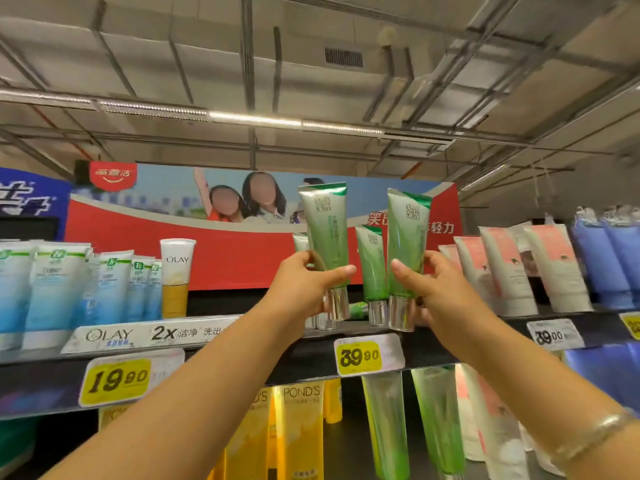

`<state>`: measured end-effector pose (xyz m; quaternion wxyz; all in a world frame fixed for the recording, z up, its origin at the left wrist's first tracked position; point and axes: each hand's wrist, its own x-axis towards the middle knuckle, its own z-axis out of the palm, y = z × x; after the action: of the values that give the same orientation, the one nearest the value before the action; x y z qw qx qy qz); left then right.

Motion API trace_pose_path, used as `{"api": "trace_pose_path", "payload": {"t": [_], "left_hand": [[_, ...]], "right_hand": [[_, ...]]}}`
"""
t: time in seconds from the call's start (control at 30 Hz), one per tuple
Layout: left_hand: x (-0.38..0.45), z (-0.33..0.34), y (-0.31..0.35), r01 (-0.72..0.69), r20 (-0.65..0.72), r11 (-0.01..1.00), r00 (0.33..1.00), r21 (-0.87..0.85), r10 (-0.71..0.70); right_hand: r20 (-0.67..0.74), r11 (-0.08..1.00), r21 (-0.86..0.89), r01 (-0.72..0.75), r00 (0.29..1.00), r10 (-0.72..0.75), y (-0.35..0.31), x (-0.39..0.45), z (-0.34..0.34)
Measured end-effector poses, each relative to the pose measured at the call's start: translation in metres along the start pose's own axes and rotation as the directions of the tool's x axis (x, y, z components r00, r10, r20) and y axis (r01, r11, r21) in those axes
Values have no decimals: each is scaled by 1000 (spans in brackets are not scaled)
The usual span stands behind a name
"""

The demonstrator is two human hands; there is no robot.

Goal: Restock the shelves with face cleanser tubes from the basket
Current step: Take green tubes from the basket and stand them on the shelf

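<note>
Green tubes of face cleanser, each with a silver cap pointing down, stand at the top shelf [433, 344] of a shop aisle. The left hand [304, 289] grips one green tube [327, 230] around its lower half, thumb in front, and holds it upright just above the shelf. The right hand [433, 289] grips a second green tube [407, 237] the same way, its cap close to the shelf surface. Between the two held tubes, a third green tube [372, 265] stands on the shelf further back. A yellow price tag [360, 356] reading 39.90 hangs on the shelf edge below them. To the left stand a white and yellow tube [176, 275] and a row of blue and white tubes [59, 285]. To the right stand pink and white tubes [550, 268]. A red banner [173, 230] runs behind the shelf. A bracelet [595, 434] circles the right wrist.
</note>
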<state>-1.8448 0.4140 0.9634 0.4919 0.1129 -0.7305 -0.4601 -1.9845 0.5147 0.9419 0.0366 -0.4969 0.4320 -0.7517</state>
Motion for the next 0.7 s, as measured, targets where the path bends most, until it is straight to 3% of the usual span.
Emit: {"api": "trace_pose_path", "payload": {"t": [0.17, 0.7], "left_hand": [[18, 8, -6, 16, 21, 999, 1000, 38, -17], [28, 14, -29, 40, -3, 981, 999, 188, -40]], "right_hand": [[-5, 993, -120, -2, 1000, 1, 9, 16, 9], [-13, 975, -222, -12, 1000, 10, 32, 39, 10]]}}
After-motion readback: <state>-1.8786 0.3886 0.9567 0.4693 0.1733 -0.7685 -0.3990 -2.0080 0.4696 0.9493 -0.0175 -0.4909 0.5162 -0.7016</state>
